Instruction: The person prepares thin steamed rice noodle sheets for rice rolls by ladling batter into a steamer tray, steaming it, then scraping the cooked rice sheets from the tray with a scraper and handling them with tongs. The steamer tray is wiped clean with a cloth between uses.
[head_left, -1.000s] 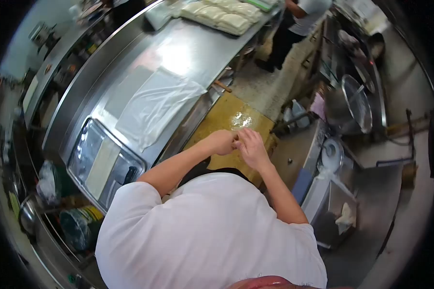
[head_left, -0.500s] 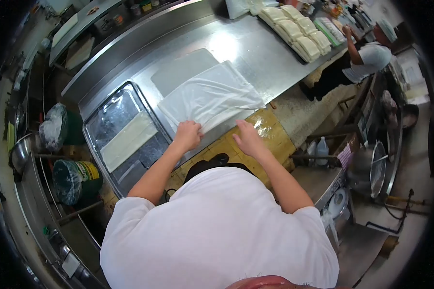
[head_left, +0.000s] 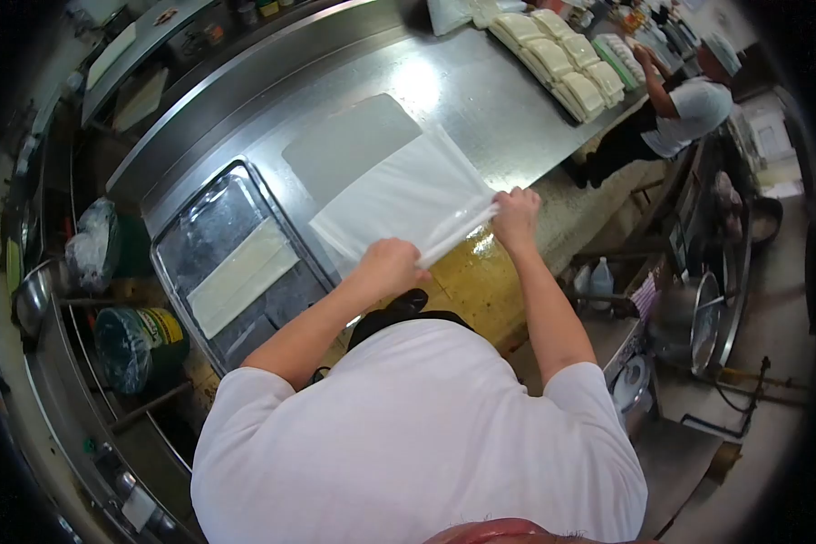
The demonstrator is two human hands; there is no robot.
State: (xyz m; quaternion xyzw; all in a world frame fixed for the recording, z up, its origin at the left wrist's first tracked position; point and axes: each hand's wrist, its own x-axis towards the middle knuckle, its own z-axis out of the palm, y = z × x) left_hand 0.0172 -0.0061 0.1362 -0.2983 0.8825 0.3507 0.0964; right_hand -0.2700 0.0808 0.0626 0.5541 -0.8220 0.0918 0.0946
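Observation:
A thin, glossy white sheet (head_left: 408, 195) lies over the front of the steel table (head_left: 508, 100), partly covering a flat grey panel (head_left: 349, 140). Its near edge is stretched between my two hands. My left hand (head_left: 390, 265) is closed on the near left part of that edge, at the table's front. At the near right corner, my right hand (head_left: 517, 216) pinches the sheet with fingers bent together. Left of the sheet rests a shiny dark tray (head_left: 177, 245), with a folded pale strip (head_left: 243, 279) lying in it.
Stacked white folded packs (head_left: 558, 59) sit at the table's far right. Beyond them stands a person in a white shirt (head_left: 703, 104). A lined green bucket (head_left: 131, 349) is at lower left. A large metal pot (head_left: 684, 322) stands to the right.
My right hand has moved up and right and gripped the sheet's corner. My left hand has shifted right along the edge. The wrinkled sheet is now pulled smoother.

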